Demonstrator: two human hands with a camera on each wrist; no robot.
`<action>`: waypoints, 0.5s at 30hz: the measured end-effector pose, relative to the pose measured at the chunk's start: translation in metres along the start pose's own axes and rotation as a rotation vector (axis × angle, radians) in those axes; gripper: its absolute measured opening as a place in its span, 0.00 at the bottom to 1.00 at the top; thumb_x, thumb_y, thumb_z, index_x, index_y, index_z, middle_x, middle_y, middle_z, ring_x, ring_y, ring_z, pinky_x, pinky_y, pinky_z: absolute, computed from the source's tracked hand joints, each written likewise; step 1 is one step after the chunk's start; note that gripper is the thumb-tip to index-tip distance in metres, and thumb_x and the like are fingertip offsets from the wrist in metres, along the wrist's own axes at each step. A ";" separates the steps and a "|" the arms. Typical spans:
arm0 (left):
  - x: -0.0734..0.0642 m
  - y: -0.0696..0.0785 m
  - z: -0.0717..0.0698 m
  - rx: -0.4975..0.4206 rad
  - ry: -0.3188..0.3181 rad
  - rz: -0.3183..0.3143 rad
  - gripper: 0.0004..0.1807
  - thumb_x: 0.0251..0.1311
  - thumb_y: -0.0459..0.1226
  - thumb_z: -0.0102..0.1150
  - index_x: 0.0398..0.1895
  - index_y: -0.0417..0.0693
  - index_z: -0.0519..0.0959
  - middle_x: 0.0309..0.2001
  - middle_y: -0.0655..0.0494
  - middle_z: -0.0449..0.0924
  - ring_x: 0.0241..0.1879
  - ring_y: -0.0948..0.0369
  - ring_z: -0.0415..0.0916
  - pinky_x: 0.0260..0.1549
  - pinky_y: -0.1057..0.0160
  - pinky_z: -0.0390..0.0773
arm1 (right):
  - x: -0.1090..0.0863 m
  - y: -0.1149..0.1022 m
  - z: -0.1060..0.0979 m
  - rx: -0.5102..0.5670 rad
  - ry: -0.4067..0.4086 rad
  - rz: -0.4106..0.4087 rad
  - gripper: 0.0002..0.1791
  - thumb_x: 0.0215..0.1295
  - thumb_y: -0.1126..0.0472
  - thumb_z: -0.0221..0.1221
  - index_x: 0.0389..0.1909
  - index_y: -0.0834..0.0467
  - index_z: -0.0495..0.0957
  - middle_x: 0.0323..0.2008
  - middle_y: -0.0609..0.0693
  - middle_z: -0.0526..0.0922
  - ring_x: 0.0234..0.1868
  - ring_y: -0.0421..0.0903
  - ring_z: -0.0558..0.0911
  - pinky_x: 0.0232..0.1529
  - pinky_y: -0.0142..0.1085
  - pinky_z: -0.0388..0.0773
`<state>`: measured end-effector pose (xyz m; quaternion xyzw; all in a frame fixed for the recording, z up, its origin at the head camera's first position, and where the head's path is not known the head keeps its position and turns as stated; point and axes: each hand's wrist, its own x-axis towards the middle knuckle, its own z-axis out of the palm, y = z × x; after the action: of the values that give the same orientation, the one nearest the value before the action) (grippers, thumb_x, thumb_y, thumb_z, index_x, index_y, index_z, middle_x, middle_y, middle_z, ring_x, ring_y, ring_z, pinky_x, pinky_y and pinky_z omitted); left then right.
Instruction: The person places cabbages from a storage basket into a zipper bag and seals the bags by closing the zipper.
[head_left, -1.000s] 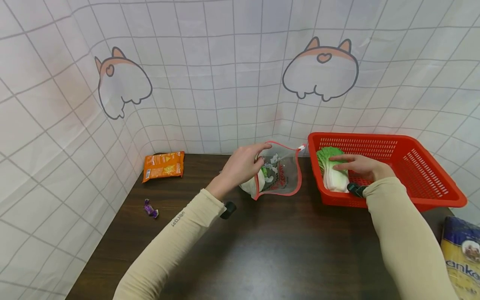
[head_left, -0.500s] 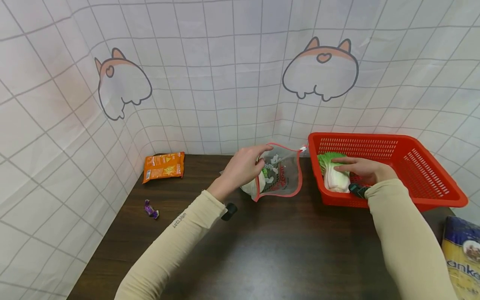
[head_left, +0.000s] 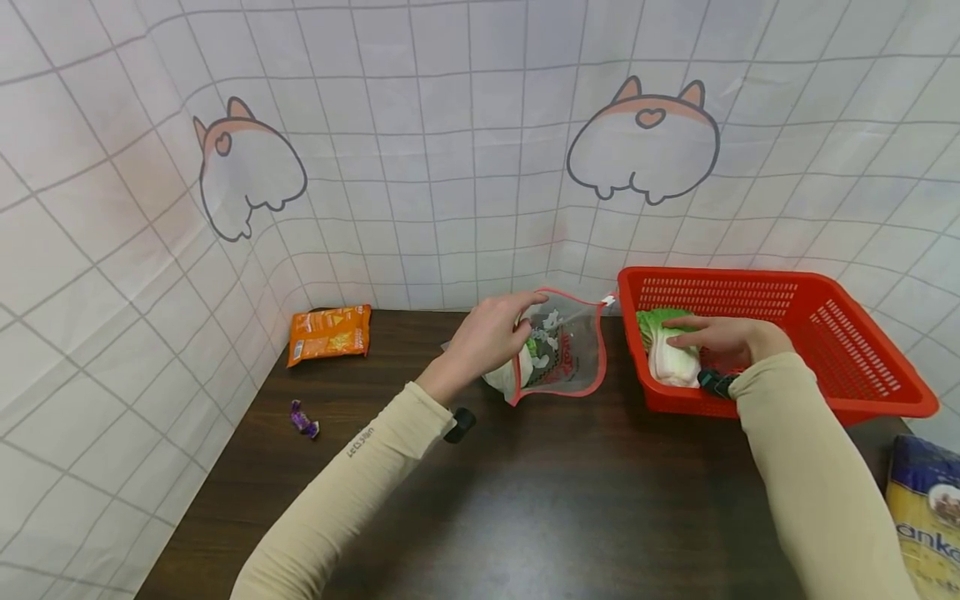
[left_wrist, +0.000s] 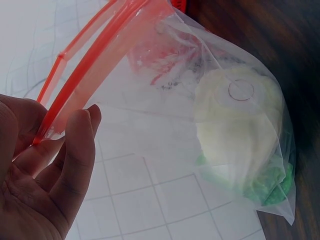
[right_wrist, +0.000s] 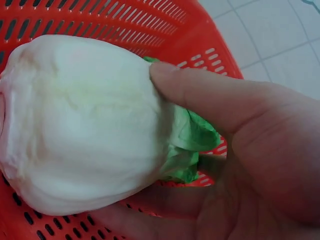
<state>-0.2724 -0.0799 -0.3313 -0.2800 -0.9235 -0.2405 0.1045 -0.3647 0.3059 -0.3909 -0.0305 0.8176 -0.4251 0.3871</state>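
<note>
In the head view, the left hand (head_left: 491, 333) hid much of the clear bag (head_left: 573, 362) and the bagged cabbage (left_wrist: 237, 122); the yellow packet (head_left: 926, 517) was cut off at the frame's edge. The bag's lettering was hard to read. The loose cabbage (head_left: 672, 358), pale and bulging with crinkled green leaves, was inside the red basket (head_left: 847, 342), the right hand (head_left: 731, 337) gripping it between thumb and fingers. The left fingers pinched the bag's red edge. The loose cabbage's leafy end sat slightly nearer the person than a second earlier.
</note>
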 end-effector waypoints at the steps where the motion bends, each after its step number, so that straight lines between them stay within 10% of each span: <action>1: 0.000 0.000 0.000 0.000 -0.002 0.000 0.23 0.67 0.30 0.47 0.64 0.51 0.75 0.22 0.58 0.70 0.12 0.66 0.45 0.14 0.70 0.52 | 0.000 0.000 0.000 0.010 -0.001 -0.005 0.44 0.72 0.47 0.54 0.79 0.50 0.41 0.72 0.68 0.43 0.67 0.67 0.54 0.60 0.52 0.70; 15: 0.000 0.001 0.001 -0.002 -0.008 -0.013 0.24 0.67 0.29 0.47 0.65 0.52 0.75 0.20 0.58 0.70 0.12 0.66 0.44 0.14 0.69 0.50 | -0.007 -0.005 0.001 -0.045 0.097 -0.103 0.39 0.72 0.51 0.55 0.77 0.55 0.49 0.70 0.70 0.48 0.61 0.67 0.64 0.53 0.53 0.77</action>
<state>-0.2713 -0.0786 -0.3316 -0.2752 -0.9255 -0.2408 0.0992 -0.3600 0.3050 -0.3836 -0.0603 0.8421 -0.4270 0.3238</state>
